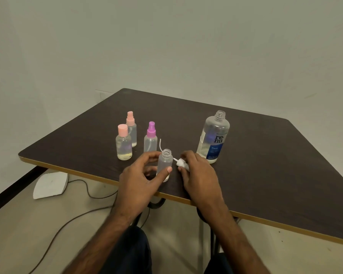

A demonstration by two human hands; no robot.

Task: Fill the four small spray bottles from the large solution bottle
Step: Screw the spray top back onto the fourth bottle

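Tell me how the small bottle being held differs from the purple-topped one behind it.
The held bottle has a bare, open neck, and the right hand holds a white sprayer top; the purple-topped bottle wears its sprayer. The left hand grips the held bottle; the purple-topped bottle stands untouched. The held bottle is nearer the person. Both are small, clear, upright.

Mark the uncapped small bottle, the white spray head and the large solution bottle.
uncapped small bottle (164, 162): head view, clear body below neck
white spray head (181, 162): head view, on its collar
large solution bottle (216, 141): head view, on the label
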